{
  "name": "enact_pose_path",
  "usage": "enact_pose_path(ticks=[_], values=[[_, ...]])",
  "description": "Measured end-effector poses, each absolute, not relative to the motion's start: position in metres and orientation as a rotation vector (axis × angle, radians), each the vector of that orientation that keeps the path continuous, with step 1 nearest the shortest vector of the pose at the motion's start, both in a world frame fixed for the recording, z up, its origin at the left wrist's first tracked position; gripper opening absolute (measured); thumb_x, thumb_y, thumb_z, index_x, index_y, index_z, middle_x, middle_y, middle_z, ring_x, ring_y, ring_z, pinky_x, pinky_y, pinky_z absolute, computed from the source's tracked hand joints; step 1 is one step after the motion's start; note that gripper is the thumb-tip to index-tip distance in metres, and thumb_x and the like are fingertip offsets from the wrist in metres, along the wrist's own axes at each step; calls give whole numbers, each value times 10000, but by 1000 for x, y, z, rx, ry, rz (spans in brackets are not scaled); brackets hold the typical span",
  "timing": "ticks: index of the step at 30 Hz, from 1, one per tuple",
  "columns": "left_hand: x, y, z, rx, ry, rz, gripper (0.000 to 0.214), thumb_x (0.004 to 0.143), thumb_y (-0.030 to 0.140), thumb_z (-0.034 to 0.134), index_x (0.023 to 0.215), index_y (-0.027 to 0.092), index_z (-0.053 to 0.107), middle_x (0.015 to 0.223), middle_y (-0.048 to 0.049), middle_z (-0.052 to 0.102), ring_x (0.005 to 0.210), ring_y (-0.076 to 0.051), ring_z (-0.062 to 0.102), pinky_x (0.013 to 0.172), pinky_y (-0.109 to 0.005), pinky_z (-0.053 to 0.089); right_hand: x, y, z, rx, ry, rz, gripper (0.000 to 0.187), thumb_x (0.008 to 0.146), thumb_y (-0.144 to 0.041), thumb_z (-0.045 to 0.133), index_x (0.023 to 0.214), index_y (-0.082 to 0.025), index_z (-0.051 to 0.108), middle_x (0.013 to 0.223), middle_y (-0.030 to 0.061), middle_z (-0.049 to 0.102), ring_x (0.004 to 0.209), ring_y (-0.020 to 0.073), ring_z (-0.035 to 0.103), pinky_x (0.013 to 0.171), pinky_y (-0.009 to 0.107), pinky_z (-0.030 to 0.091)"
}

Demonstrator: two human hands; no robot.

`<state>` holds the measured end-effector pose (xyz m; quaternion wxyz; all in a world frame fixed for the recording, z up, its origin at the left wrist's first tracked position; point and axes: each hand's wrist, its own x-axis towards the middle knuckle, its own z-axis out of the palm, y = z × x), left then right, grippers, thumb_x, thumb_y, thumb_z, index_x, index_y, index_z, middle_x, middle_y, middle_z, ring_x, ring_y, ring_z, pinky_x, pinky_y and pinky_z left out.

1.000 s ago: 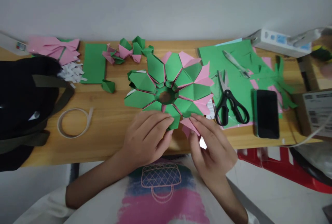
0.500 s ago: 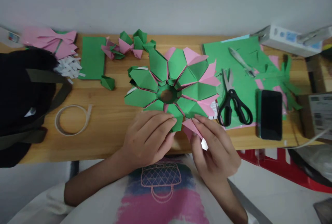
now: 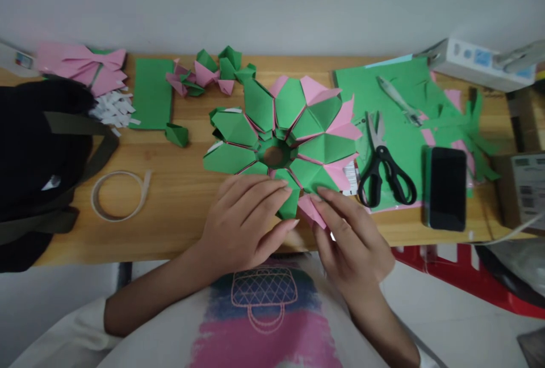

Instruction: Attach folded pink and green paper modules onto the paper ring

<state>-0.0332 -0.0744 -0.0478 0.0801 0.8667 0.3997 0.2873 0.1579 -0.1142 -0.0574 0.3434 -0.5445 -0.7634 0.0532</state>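
A ring-shaped paper flower (image 3: 326, 148) of folded green petals, several backed with pink pieces, lies on the table with a round hole in its middle. My left hand (image 3: 249, 223) rests along its near side; the fingers are stretched over the near petals and the thumb stands apart below a green petal (image 3: 288, 203). My right hand (image 3: 355, 237) pinches a folded pink paper piece (image 3: 312, 212) at the flower's near right edge. The lower part of that piece is hidden by the fingers, so I cannot tell whether it is attached.
Black-handled scissors (image 3: 385, 172), a utility knife (image 3: 398, 98) and a phone (image 3: 446, 189) lie on green sheets (image 3: 349, 81) at the right. Folded pieces (image 3: 230, 64) sit at the back. A tape ring (image 3: 121, 219) and a dark bag (image 3: 42, 169) are at the left.
My left thumb has moved away from the green petal, to the right. My right hand has brought the pink piece slightly left, against the flower's edge.
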Motion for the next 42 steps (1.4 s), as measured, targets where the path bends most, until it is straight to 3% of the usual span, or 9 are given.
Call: enact_pose_path(ticks=[8, 26, 30, 37, 42], values=[[-34, -72, -45, 2520, 1179, 798, 265, 915, 247, 570, 1153, 131, 591, 1096, -101, 724, 1045, -263, 652, 931, -445, 523, 161, -110, -63, -1378, -2045, 24, 370, 881, -94, 600, 1232, -205, 637, 1119, 108, 726, 953, 184, 719, 768, 282, 606], [-35, -68, -43, 2555, 1162, 780, 261, 941, 311, 556, 1141, 146, 579, 1065, -95, 726, 1001, -253, 656, 903, -427, 513, 157, -106, -66, -1385, -2061, -57, 296, 891, -80, 587, 1145, -204, 675, 1084, 83, 736, 869, 149, 717, 719, 249, 588], [-35, -67, -43, 2563, 1151, 784, 262, 941, 328, 563, 1121, 139, 587, 1054, -96, 729, 980, -251, 662, 883, -423, 512, 156, -107, -66, -1370, -2077, -77, 283, 892, -61, 582, 1138, -165, 677, 1087, 103, 738, 885, 149, 718, 754, 240, 586], [-33, -64, -44, 2599, 1147, 796, 257, 940, 377, 583, 1096, 173, 601, 1013, -78, 740, 948, -240, 674, 846, -409, 532, 153, -109, -66, -1417, -2068, -59, 343, 905, -70, 580, 1206, -215, 656, 1123, 51, 737, 919, 135, 715, 814, 221, 584], [-33, -62, -43, 2611, 1141, 787, 259, 932, 383, 605, 1089, 176, 612, 1004, -67, 747, 951, -237, 683, 847, -403, 539, 152, -108, -62, -1404, -2107, -52, 280, 910, -60, 563, 1142, -160, 683, 1120, 80, 735, 933, 132, 708, 841, 211, 567]])
